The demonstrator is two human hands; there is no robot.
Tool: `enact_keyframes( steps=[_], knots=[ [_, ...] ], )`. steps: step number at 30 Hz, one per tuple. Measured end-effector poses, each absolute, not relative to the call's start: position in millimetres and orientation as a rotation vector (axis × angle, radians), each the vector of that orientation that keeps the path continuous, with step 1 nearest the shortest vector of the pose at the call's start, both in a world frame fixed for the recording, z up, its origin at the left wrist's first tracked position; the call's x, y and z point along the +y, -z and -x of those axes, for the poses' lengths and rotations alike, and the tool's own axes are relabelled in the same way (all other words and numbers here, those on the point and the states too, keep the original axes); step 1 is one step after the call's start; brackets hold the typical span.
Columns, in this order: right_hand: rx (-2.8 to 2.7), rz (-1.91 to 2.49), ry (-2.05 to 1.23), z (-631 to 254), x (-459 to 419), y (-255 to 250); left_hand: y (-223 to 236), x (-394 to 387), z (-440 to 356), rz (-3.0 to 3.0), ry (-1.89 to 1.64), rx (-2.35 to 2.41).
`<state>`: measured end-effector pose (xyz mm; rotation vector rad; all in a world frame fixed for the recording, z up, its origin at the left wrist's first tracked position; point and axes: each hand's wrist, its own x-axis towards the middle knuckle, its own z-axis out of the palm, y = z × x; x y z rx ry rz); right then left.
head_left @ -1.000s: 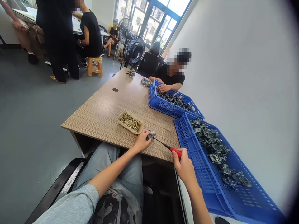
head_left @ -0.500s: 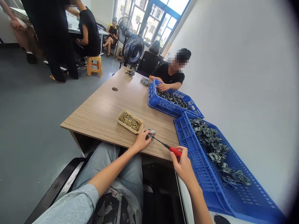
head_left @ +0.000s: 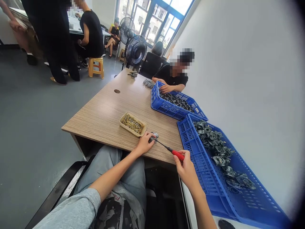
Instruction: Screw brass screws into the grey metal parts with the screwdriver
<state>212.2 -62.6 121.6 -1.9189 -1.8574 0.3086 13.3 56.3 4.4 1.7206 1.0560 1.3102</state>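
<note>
My left hand (head_left: 144, 143) is closed on a small grey metal part (head_left: 154, 136) that rests on the wooden table (head_left: 107, 111) near its front edge. My right hand (head_left: 186, 168) grips a screwdriver (head_left: 172, 151) by its red handle, and the thin shaft runs up-left with its tip on the metal part. A shallow beige tray (head_left: 133, 124) of small brass screws sits just behind my left hand.
A blue crate (head_left: 209, 178) of several dark metal parts stands at my right. A second blue crate (head_left: 166, 108) lies farther back, with a seated person's hands in it. Two floor fans (head_left: 136, 51), a yellow stool (head_left: 96, 67) and more people are beyond the table.
Both hands stay on the part and the screwdriver. My right hand has shifted very slightly on the handle; the view has drifted a little.
</note>
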Motion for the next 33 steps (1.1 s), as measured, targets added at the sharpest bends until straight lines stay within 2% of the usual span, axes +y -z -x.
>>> enact_keyframes(
  steps=[5,12,18,25,33],
  knots=[
    [-1.798,2.174,-0.141,-207.1,-62.6,-125.3,-4.2,55.9,-13.3,-1.716,-1.3,1.058],
    [-1.851,1.925,-0.296,-211.6,-61.6,-124.3,-6.2,54.6,-12.3,-1.713,-1.291,1.058],
    [-1.79,2.216,-0.093,-210.1,-60.6,-123.9,-7.2,54.5,-12.0,-1.715,-1.294,1.054],
    [-1.865,1.88,-0.324,-217.5,-60.9,-120.9,-7.0,54.5,-12.1,-1.713,-1.298,1.054],
    [-1.78,2.159,-0.151,-211.5,-60.7,-123.1,-7.0,54.9,-11.6,-1.723,-1.299,1.053]
  ],
)
